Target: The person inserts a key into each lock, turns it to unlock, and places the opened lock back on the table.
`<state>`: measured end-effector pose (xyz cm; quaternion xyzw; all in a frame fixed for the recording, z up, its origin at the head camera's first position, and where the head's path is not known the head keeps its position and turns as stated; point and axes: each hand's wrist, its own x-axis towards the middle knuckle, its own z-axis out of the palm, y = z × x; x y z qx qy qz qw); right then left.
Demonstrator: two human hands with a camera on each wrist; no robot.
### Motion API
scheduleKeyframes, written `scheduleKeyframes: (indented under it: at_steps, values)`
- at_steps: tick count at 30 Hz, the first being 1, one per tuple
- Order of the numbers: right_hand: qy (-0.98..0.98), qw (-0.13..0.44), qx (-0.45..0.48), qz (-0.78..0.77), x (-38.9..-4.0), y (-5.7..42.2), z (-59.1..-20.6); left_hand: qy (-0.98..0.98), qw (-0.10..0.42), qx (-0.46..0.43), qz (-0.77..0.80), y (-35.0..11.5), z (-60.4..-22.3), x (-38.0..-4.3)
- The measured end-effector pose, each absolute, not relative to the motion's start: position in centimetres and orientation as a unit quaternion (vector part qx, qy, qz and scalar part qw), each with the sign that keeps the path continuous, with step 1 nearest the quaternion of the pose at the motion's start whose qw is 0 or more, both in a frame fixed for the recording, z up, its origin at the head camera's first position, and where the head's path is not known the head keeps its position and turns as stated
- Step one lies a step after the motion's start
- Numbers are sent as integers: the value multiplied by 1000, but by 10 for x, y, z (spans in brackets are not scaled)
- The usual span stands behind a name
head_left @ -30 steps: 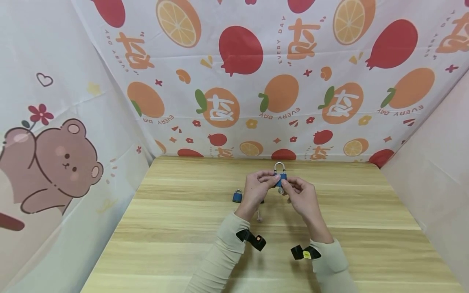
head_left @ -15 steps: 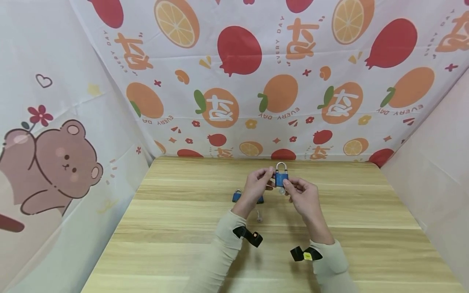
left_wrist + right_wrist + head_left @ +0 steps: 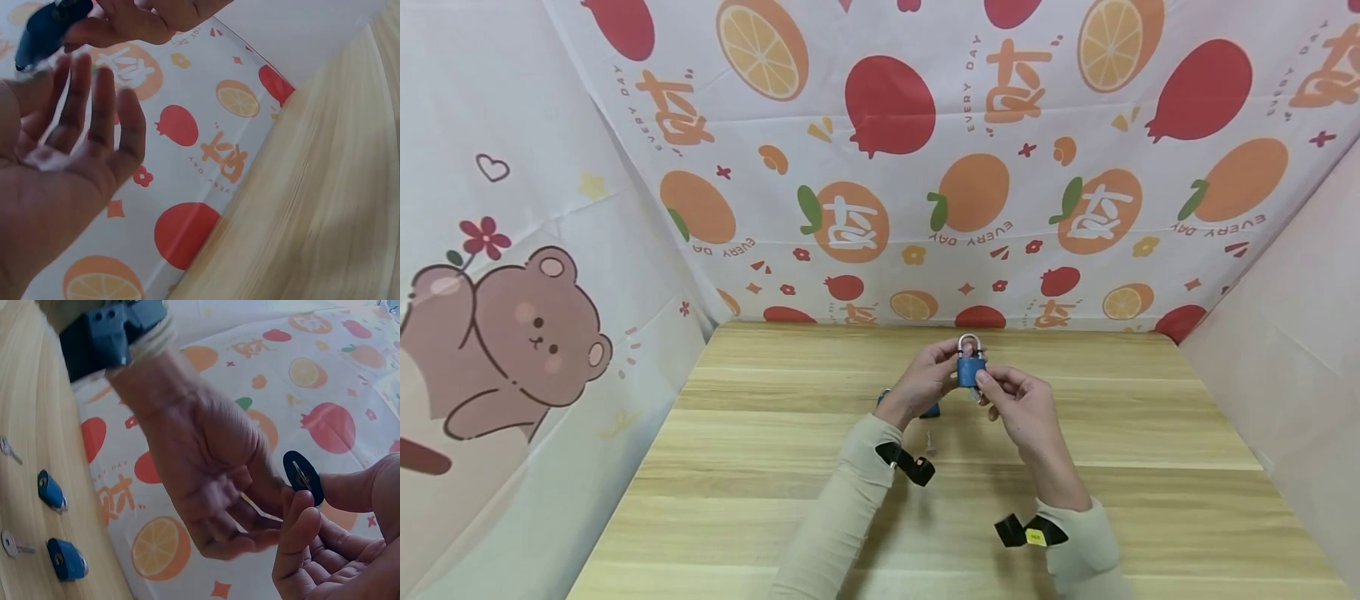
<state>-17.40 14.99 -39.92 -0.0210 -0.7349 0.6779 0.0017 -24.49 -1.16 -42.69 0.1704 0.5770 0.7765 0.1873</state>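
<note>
A blue padlock (image 3: 971, 372) with a silver shackle is held upright above the table. My right hand (image 3: 1026, 408) pinches its lower right side between thumb and fingers. A key (image 3: 302, 475) sits in the keyhole on its underside in the right wrist view. My left hand (image 3: 921, 382) is at the padlock's left and behind it, a fingertip showing through the shackle. Its fingers (image 3: 103, 112) are apart and slightly bent in the left wrist view; whether the thumb touches the shackle I cannot tell.
Two more blue padlocks lie on the wooden table (image 3: 737, 467), one (image 3: 53, 490) beside the other (image 3: 67, 559). Near them are two loose keys, one (image 3: 7, 447) above the other (image 3: 14, 544). Fruit-printed cloth (image 3: 887, 233) hangs behind the table.
My left hand has let go of the padlock's body, and its fingers have moved behind the shackle. The right hand keeps its pinch, with the padlock turned a little.
</note>
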Motion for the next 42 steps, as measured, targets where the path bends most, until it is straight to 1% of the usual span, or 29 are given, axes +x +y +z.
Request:
scheduleKeyframes:
  at_steps: [7,14,20,31,42]
  values:
    - [-725,-19,-18,688,-168,148,-396,527,215,218,793,-11,-431,-247]
    - [-720,-35,-19,693,-167,147,-394,525,219,249,784,-13,-434,-251]
    - [-716,-36,-14,697,-166,147,-395,528,217,262,778,-14,-433,-249]
    - [-720,-39,-5,693,-164,147,-395,572,191,253,756,-17,-425,-248]
    - [-733,-34,-8,679,-162,148,-395,620,132,268,726,-21,-416,-245]
